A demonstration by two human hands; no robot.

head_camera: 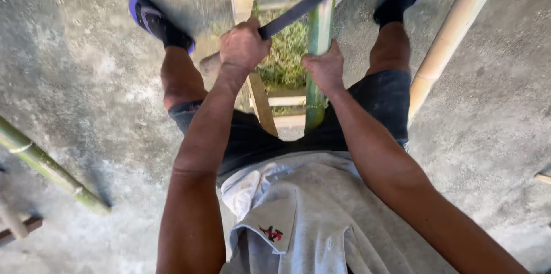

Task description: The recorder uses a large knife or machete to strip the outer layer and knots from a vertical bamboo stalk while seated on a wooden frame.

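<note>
Both hands work: left hand [244, 44] fingers clamped on a dark blade [313, 0], right hand [326, 68] gripping a green bamboo pole [317, 33].

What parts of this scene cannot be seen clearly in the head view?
- Long dark blade: its tip is cut off by the top edge.
- Green bamboo pole: its lower end is hidden behind the dark shorts.
- Left hand: it covers the blade's handle.
- Right hand: its fingers wrap behind the pole.
</note>
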